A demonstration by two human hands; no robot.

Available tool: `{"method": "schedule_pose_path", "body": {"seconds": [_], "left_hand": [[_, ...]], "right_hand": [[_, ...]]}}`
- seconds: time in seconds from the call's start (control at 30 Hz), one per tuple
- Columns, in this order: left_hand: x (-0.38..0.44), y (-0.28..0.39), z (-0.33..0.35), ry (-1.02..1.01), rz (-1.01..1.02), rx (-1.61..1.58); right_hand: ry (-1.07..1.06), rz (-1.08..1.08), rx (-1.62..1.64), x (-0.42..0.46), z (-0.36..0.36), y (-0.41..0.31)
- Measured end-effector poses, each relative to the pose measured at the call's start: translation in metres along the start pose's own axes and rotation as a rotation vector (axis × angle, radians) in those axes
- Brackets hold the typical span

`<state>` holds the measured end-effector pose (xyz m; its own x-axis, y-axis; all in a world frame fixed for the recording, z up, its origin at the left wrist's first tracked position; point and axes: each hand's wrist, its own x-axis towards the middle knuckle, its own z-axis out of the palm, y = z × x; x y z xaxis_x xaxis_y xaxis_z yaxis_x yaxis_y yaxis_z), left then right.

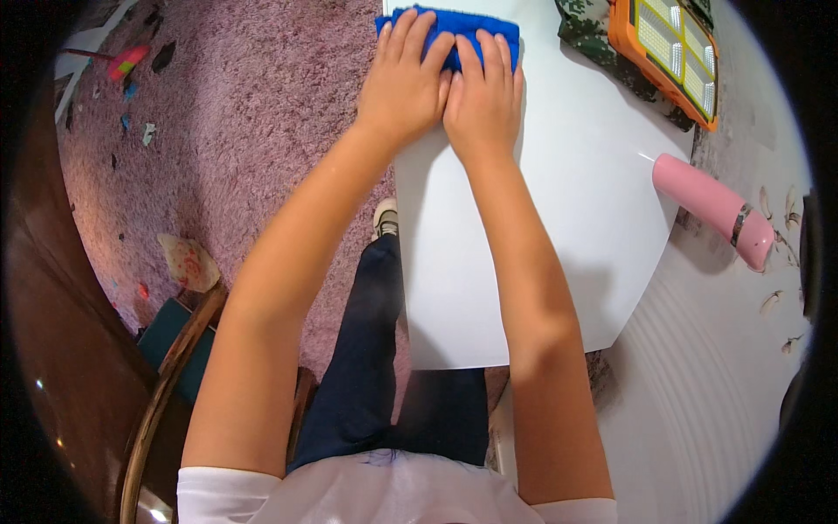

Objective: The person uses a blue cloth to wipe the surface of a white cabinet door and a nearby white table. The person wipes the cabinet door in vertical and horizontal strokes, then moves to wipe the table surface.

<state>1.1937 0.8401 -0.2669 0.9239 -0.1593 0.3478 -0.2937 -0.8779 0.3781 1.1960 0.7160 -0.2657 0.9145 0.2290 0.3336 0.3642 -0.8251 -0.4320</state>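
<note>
Both hands rest side by side on a folded blue cloth (465,25) at the far edge of my view. My left hand (400,88) lies over the cloth's left half, its fingers spread a little and bent onto the fabric. Over the right half, my right hand (483,108) presses down with its fingertips on the cloth. The thumbs nearly touch. Beneath the cloth is a large white sheet or panel (452,275) with a smooth surface, reaching back towards my lap. My palms and fingers hide part of the cloth.
At the upper right, an orange LED work light (681,49) leans on camouflage fabric (599,52). A pink cylindrical object (710,200) lies across the panel's right edge, over a pale flower-patterned surface (687,367). Left is a purple carpet (281,85) with scraps, plus a curved wooden chair part (167,380).
</note>
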Motion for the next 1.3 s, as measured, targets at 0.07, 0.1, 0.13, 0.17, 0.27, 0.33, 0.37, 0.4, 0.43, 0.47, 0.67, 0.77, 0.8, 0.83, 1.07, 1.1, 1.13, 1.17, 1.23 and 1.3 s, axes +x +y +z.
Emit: {"method": "schedule_pose_path", "body": {"seconds": [0.07, 0.1, 0.13, 0.17, 0.27, 0.33, 0.37, 0.4, 0.43, 0.47, 0.67, 0.77, 0.8, 0.83, 1.07, 1.1, 1.13, 1.17, 1.23, 1.3], "left_hand": [[-0.020, 0.013, -0.007, -0.025, -0.037, -0.042], [-0.032, 0.021, -0.012, -0.041, -0.055, -0.055], [-0.045, 0.027, -0.016, -0.057, -0.070, -0.056], [-0.059, 0.037, -0.021, -0.105, -0.096, -0.060], [-0.104, 0.070, -0.035, -0.190, -0.134, -0.097], [-0.135, 0.094, -0.046, -0.218, -0.153, -0.071], [-0.150, 0.106, -0.050, -0.234, -0.152, -0.069], [-0.168, 0.118, -0.055, -0.231, -0.160, -0.078], [-0.181, 0.131, -0.060, -0.259, -0.165, -0.075], [-0.196, 0.143, -0.065, -0.298, -0.178, -0.064], [-0.272, 0.212, -0.087, -0.460, -0.247, -0.020], [-0.304, 0.246, -0.095, -0.486, -0.260, 0.026], [-0.313, 0.258, -0.098, -0.507, -0.266, 0.028], [-0.319, 0.269, -0.103, -0.524, -0.275, 0.036], [-0.383, 0.342, -0.108, -0.586, -0.282, 0.054], [-0.381, 0.352, -0.110, -0.624, -0.291, 0.031], [-0.376, 0.359, -0.117, -0.699, -0.363, -0.077], [-0.372, 0.365, -0.124, -0.772, -0.433, -0.187], [-0.376, 0.364, -0.129, -0.811, -0.406, -0.239], [-0.344, 0.377, -0.151, -0.828, -0.331, -0.218]], "right_hand": [[-0.057, 0.012, 0.022, -0.019, -0.011, -0.005], [-0.111, 0.025, 0.025, -0.031, -0.019, -0.010], [-0.152, 0.028, 0.014, -0.044, -0.028, -0.016], [-0.191, 0.033, -0.001, -0.058, -0.037, -0.019], [-0.283, 0.071, 0.011, -0.109, -0.064, -0.028], [-0.323, 0.079, 0.008, -0.145, -0.081, -0.034], [-0.347, 0.083, -0.002, -0.163, -0.092, -0.037], [-0.366, 0.093, 0.010, -0.181, -0.101, -0.041], [-0.385, 0.106, 0.014, -0.197, -0.112, -0.044], [-0.404, 0.097, 0.014, -0.214, -0.122, -0.047], [-0.451, 0.014, 0.020, -0.304, -0.171, -0.044], [-0.475, -0.043, 0.030, -0.339, -0.196, -0.040], [-0.483, -0.066, 0.034, -0.349, -0.204, -0.038], [-0.486, -0.082, 0.046, -0.359, -0.212, -0.035], [-0.630, -0.218, 0.077, -0.405, -0.250, -0.007], [-0.716, -0.180, 0.078, -0.407, -0.257, 0.000], [-0.797, -0.149, 0.083, -0.407, -0.265, 0.003], [-0.879, -0.116, 0.087, -0.407, -0.274, 0.006], [-0.915, 0.035, 0.234, -0.416, -0.287, 0.022], [-0.896, 0.189, 0.339, -0.407, -0.311, 0.042]]}}
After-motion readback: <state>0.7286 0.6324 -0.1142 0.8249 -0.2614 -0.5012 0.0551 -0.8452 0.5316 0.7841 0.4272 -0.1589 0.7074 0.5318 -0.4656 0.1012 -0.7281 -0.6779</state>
